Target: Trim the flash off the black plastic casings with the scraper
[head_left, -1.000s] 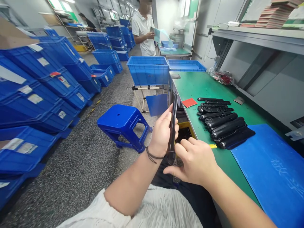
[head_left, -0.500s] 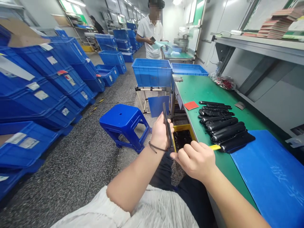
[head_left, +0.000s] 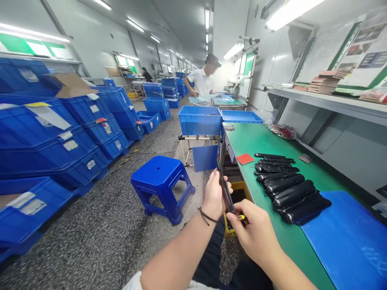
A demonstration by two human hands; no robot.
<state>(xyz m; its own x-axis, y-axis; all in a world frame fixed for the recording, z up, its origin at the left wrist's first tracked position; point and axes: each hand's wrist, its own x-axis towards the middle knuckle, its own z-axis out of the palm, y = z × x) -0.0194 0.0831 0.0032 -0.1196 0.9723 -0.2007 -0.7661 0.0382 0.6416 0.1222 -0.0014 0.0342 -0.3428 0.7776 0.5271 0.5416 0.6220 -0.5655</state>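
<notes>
My left hand [head_left: 213, 195] is wrapped around a long, thin black plastic part [head_left: 225, 186], seen nearly edge-on and tilted. Close to the part's lower end, my right hand [head_left: 255, 229] is closed on a slim yellow tool [head_left: 241, 217]; only a short yellow bit shows, and its working end is hidden. Beside my right hand, several similar long black plastic parts [head_left: 292, 193] lie in a row on the green tabletop [head_left: 256, 139]. Below both hands sits a yellow bin [head_left: 230, 229] with dark pieces in it, partly covered by them.
A blue stool [head_left: 159, 171] stands left of my arms. Blue crates [head_left: 201, 121] rest on a rack ahead, and more crates [head_left: 72, 145] are stacked at left. A red card [head_left: 245, 158] and blue sheet [head_left: 344, 229] lie on the table. A co-worker [head_left: 201, 82] stands beyond.
My view has tilted up. My right hand has turned, so the yellow tool no longer sticks out to its right, and its fingers are now at the black part's lower end.
</notes>
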